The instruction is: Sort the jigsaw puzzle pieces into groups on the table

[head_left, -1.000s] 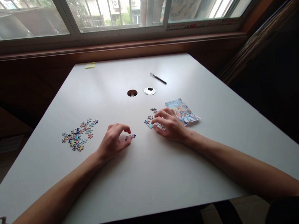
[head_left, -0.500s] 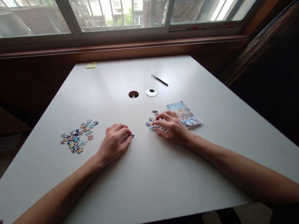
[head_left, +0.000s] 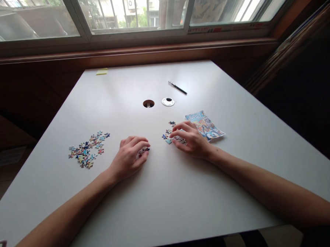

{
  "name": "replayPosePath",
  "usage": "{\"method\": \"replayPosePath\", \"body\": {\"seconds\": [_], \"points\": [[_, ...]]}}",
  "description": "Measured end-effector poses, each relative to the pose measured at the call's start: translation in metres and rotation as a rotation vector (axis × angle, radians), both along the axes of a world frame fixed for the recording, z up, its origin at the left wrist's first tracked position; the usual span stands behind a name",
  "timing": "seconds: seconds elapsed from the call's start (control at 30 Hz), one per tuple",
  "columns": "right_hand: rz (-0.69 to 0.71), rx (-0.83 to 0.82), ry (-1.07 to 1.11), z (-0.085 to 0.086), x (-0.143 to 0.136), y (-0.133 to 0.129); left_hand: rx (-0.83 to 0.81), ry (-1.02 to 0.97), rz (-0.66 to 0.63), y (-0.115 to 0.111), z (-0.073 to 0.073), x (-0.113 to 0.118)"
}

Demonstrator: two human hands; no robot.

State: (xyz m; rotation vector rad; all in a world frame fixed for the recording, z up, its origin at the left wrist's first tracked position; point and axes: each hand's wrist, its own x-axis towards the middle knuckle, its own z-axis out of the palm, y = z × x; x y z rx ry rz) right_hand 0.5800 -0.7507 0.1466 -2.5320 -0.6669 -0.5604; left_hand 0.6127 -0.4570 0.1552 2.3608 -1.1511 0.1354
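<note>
Watching from beside the white table [head_left: 163, 197]; every place below is given relative to the cable hole [head_left: 148, 103] in its top.

Left hand [head_left: 130, 157]: nearer the seated person than the hole and slightly left of it; palm down, fingers curled in, tips pinched narrow on a small puzzle piece [head_left: 143, 151].
Puzzle piece: dark, with red and blue spots; held at the fingertips, low against the table. Whether it touches the surface cannot be told.
Right hand [head_left: 190, 140]: nearer than the hole, to its right; fingers spread and bent, tips resting on a small cluster of pieces [head_left: 171, 135]. No piece is visibly lifted; a grip on any of them cannot be told.
Cluster of pieces: right of the hole and nearer; partly hidden under the right fingers.
Reference picture [head_left: 204, 125]: printed sheet, flat, further right of the hole, just beside the right hand.
Loose pile [head_left: 87, 149]: scattered pieces well left of the hole, apart from both hands.
Hole cover [head_left: 168, 101]: round cap, just right of the hole.
Pen [head_left: 177, 88]: beyond the hole, to its right, lying at a slant.
Sticky notes [head_left: 102, 72]: yellow, far beyond the hole, left, at the table's far edge.
</note>
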Motion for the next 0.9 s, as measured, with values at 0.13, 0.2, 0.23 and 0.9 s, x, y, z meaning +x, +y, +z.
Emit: {"method": "replayPosePath", "body": {"seconds": [0.13, 0.2, 0.23, 0.9], "points": [[-0.110, 0.038, -0.046, 0.002, 0.000, 0.003, 0.031, -0.171, -0.076, -0.011, 0.001, -0.004], [-0.132, 0.040, -0.053, 0.001, 0.000, 0.004, 0.051, -0.255, -0.122, -0.025, 0.001, -0.007], [-0.139, 0.043, -0.057, 0.001, 0.000, 0.004, 0.067, -0.288, -0.145, -0.034, 0.002, -0.008], [1.008, 0.223, 0.729, 0.015, -0.086, 0.074, 0.068, -0.236, -0.163, -0.058, -0.002, -0.008]]}}
